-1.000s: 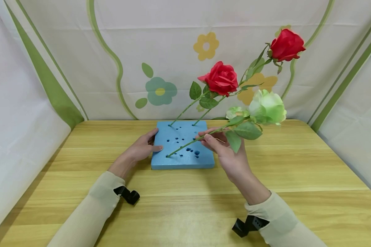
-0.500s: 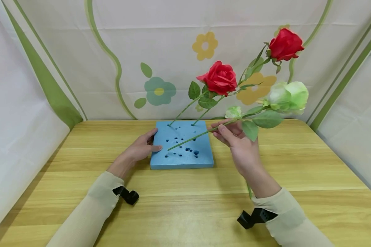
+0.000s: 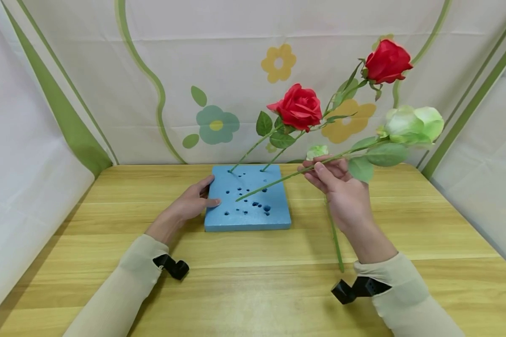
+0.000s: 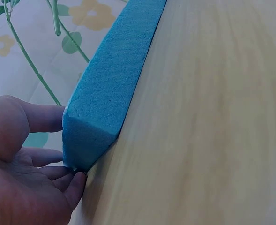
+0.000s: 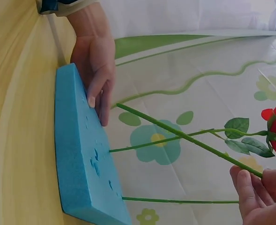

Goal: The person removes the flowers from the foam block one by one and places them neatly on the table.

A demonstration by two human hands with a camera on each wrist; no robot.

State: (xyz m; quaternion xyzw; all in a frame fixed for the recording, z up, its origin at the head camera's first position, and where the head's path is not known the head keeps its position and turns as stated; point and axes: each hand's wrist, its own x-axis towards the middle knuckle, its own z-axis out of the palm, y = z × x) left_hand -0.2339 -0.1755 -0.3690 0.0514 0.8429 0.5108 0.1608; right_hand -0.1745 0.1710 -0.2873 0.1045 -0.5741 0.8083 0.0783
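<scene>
Above the holed blue foam block (image 3: 253,221), right grip (image 3: 346,193) pinches pale-green artificial rose (image 3: 411,127); left grip (image 3: 190,202) holds block. Loose pinch could let top-heavy rose twist.

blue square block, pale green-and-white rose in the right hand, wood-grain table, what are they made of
Blue square block: probably rigid foam, matte; the left wrist view shows grainy texture. Pale green-and-white rose: likely artificial fabric, soft-sheened, judging by thin petals; its evenly green stem suggests plastic. Wood-grain table: wood or printed laminate, satin, with streaks and soft glare.
</scene>
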